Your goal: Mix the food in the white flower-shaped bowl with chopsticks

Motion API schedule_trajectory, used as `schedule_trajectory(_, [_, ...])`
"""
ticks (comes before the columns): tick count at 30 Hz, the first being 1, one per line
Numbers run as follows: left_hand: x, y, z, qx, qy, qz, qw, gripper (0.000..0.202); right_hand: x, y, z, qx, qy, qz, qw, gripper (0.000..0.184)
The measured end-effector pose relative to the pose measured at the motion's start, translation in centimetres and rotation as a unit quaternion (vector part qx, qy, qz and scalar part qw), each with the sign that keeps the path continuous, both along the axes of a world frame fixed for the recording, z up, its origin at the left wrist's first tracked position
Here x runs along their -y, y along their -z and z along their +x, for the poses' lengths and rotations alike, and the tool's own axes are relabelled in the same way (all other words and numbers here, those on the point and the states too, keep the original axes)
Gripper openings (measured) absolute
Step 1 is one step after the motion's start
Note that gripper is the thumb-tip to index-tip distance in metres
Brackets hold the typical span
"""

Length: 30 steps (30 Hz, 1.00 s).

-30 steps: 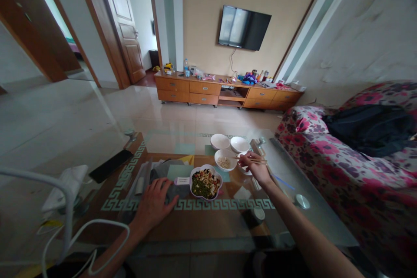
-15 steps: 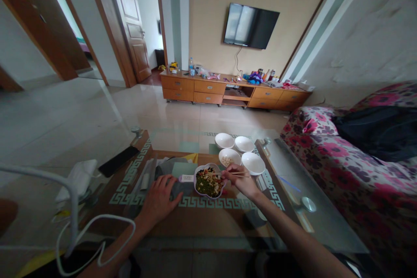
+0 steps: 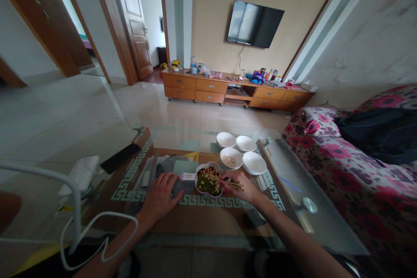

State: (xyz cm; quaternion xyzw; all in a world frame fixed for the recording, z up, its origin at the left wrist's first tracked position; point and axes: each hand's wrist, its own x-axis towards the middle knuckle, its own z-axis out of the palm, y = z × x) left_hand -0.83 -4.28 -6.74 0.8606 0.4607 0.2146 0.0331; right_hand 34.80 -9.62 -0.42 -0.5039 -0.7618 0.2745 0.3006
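Observation:
A white scalloped bowl (image 3: 208, 181) of mixed green, dark and pale beans sits on the glass coffee table (image 3: 312, 226). My right hand (image 3: 239, 183) is closed on a pair of chopsticks (image 3: 224, 180), their tips over the beans. Lying flat with fingers spread, my left hand (image 3: 159, 197) rests on the table just left of the bowl, beside a grey cloth (image 3: 169, 167). Behind the bean bowl stand several small white bowls; the nearest (image 3: 231, 158) holds a few pale pieces, and the right one (image 3: 254, 163) looks empty.
A black phone (image 3: 120, 157) and white folded items (image 3: 81, 173) lie on the table's left side. A white cable (image 3: 74, 221) loops at the near left. A floral sofa (image 3: 352, 173) with a dark bag (image 3: 381, 132) flanks the right. A TV cabinet (image 3: 234, 91) stands across the floor.
My right hand with the chopsticks came back from the small white bowls to the bean bowl and lowered the tips into it. The left hand stayed put.

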Motion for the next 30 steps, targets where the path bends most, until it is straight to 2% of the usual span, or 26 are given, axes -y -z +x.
schedule_trajectory(8, [-0.1,0.0,0.0,-0.006,-0.002,-0.002,1.0,0.037,-0.1,-0.7,-0.1,-0.012,0.01,-0.007,1.0,0.032])
schedule_trajectory(15, [-0.1,0.1,0.0,-0.003,-0.001,0.0,1.0,0.038,-0.6,-0.1,1.3,-0.053,0.064,0.016,0.996,0.027])
schedule_trajectory(21, [-0.2,0.1,-0.1,-0.002,-0.002,-0.002,1.0,0.037,-0.7,0.2,0.4,-0.075,0.046,0.003,0.996,0.031])
schedule_trajectory(27, [0.1,0.0,0.0,-0.007,-0.007,-0.008,1.0,0.037,-0.9,1.4,-0.3,-0.061,0.043,-0.02,0.997,0.036])
schedule_trajectory(30, [0.3,-0.3,0.1,-0.005,-0.007,-0.01,1.0,0.036,-0.9,1.2,-0.1,-0.062,0.047,-0.021,0.997,0.036])
